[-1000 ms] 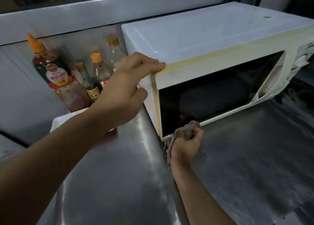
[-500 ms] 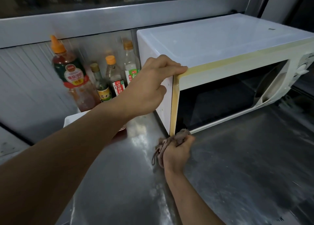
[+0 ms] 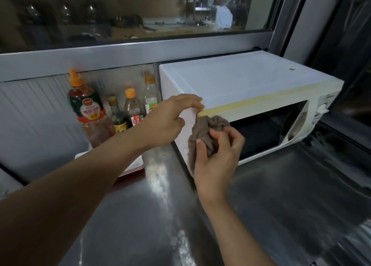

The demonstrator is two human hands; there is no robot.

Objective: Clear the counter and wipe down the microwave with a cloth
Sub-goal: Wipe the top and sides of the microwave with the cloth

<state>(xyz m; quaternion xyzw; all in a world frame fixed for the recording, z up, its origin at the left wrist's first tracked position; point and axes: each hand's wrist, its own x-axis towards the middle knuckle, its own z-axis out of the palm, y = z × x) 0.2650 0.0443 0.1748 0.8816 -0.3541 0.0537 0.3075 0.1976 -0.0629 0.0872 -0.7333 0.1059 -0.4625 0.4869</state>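
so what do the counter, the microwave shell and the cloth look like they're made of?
Counter: likely stainless steel, brushed; grey with streaky reflections.
Microwave shell: glossy white, painted metal or plastic, can't tell; the front frame looks yellowed, the door window dark.
Cloth: soft brown-grey fabric, matte, bunched in folds in the right hand.

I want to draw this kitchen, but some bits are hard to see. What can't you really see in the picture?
All in the head view:
- Front left corner of the microwave: covered by the cloth and the right hand.
- White tray: mostly behind the left arm.
- Lower labels of the bottles: blocked by the left hand.
- Control panel: too small and blurred to read.
- Behind the window: dark and murky.
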